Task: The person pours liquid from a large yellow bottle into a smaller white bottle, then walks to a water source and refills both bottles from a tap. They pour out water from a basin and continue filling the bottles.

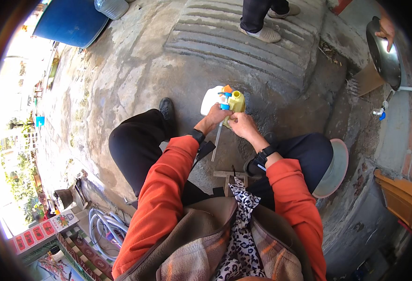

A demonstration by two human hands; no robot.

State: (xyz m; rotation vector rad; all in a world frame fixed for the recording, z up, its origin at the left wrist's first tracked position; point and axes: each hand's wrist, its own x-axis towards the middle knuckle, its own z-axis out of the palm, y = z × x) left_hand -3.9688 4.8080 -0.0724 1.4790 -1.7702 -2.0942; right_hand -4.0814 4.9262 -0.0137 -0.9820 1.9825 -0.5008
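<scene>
Between my knees on the concrete floor stand a white plastic jug (210, 100) with an orange cap and a yellow plastic jug (240, 102) with an uncapped round mouth. My left hand (215, 116) grips a blue hand pump (225, 105) by its collar, above the jugs. The pump's clear dip tube (217, 142) slants down towards me, outside both jugs. Beside it my right hand (243, 125) has its fingertips together close to my left thumb, in front of the yellow jug; what they hold is hidden.
A pale basin (333, 168) lies by my right knee. Another person's shoes (262, 34) are on the ridged concrete ahead. At right, a hand (387, 31) touches a dark metal pan (381, 56) near a tap (380, 113). A large blue tub (70, 23) stands far left; coiled hose (102, 228) lies behind left.
</scene>
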